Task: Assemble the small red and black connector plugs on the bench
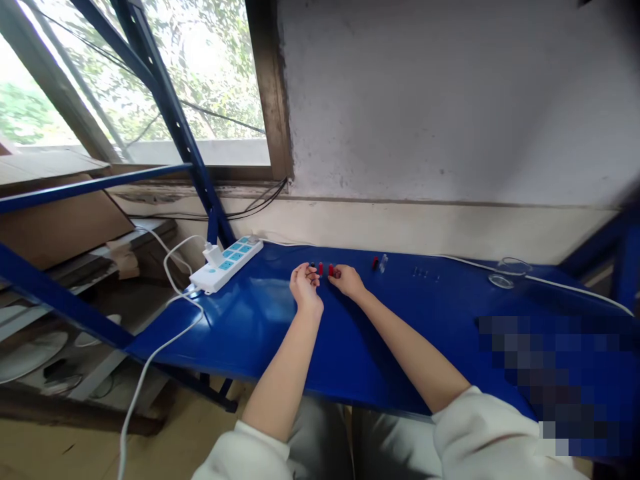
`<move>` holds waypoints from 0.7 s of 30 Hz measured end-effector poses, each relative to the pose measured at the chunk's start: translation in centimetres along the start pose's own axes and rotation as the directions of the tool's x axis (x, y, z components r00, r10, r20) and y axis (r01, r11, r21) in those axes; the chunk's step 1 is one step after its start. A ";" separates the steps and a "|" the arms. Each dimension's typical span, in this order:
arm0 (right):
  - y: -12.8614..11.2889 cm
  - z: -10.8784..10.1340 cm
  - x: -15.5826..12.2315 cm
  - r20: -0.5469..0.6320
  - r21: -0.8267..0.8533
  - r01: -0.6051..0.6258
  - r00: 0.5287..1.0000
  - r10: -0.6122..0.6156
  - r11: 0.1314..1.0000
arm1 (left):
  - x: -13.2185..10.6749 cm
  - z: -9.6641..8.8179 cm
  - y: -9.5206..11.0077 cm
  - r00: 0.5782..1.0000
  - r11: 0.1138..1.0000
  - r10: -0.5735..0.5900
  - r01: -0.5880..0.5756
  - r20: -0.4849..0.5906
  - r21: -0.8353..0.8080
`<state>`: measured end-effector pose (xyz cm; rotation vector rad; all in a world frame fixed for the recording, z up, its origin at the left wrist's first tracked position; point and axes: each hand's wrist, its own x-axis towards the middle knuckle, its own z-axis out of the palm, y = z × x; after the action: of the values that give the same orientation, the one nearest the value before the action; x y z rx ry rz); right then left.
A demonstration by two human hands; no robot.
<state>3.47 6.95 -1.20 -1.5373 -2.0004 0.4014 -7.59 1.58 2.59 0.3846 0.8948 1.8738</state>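
Note:
My left hand (305,288) is above the blue table, its fingers curled. A small dark piece (313,265) shows at its fingertips; whether it is gripped cannot be made out. Close to the right of those fingers stands a small red cylinder (321,269). My right hand (349,283) pinches a second small red cylinder (331,269) between thumb and fingers. Farther right are a red-and-dark piece (375,263) and, beside it, a clear tube-like piece (383,264). Several tiny clear pieces (420,272) lie beyond them.
Clear round dishes (501,281) sit at the table's right. A white power strip (227,264) with a plugged-in adapter (213,255) is at the left, its cable (150,360) hanging over the edge. A blue metal frame (193,157) rises at the left, near the window.

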 end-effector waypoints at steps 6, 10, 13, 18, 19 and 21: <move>-0.3 0.2 0.2 0.053 -0.061 -0.080 0.995 0.084 0.995 | -0.2 0.2 -0.1 1.000 1.000 0.003 -0.004 0.018 0.012; -0.7 -0.1 0.0 0.075 -0.101 -0.110 0.990 0.118 0.989 | -0.4 0.3 -0.3 0.998 0.997 0.041 -0.044 0.049 0.067; -1.1 -0.6 -0.5 0.093 -0.127 -0.113 0.988 0.125 0.985 | -0.5 0.4 -0.4 0.991 0.986 0.105 -0.115 0.085 0.123; -0.7 -2.6 -2.4 0.024 -0.245 -0.018 0.999 0.025 0.969 | -1.0 0.3 -0.6 0.952 0.913 0.238 -0.288 0.194 0.290; -0.4 -3.3 -2.8 0.004 -0.268 0.005 1.000 -0.004 0.963 | -1.3 0.3 -0.8 0.922 0.861 0.294 -0.370 0.251 0.350; 0.5 -4.8 -3.7 -0.037 -0.306 0.027 0.999 -0.040 0.952 | -2.1 0.2 -1.3 0.820 0.683 0.377 -0.560 0.431 0.468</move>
<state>7.34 3.05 1.34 -1.6753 -2.1269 0.0430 -5.64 0.11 2.00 1.3724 1.2262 1.8768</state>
